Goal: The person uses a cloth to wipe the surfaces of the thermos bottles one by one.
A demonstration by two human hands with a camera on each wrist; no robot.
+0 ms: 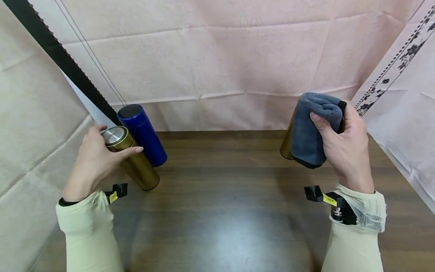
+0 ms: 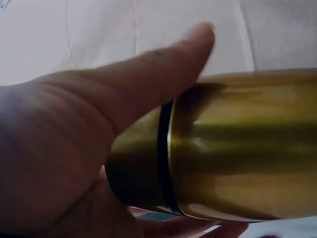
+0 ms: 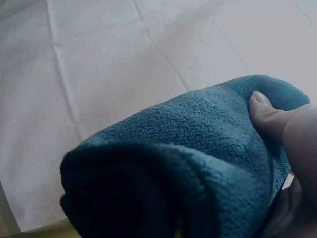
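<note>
At the left, a gold thermos flask [image 1: 142, 170] with a silver-topped lid stands on the table. My left hand [image 1: 96, 156] grips it near the lid, thumb across the near side; in the left wrist view the fingers [image 2: 173, 228] pass beneath the flask [image 2: 247, 148]. Right beside it stands a blue thermos flask [image 1: 144, 134] with a dark top. My right hand [image 1: 351, 145] holds a folded blue-grey towel [image 1: 307, 132], its thumb pressed on the cloth [image 3: 213, 119]. Behind the towel shows part of a second gold cylinder [image 1: 287, 145], mostly hidden.
Brown wood-grain table [image 1: 217, 204] spans the space between the hands. Pale cloth [image 1: 217, 64] hangs along the back, with more cloth at the left [image 1: 30, 143] and right [image 1: 404, 117]. A black strip [image 1: 64, 56] slants down behind the blue flask.
</note>
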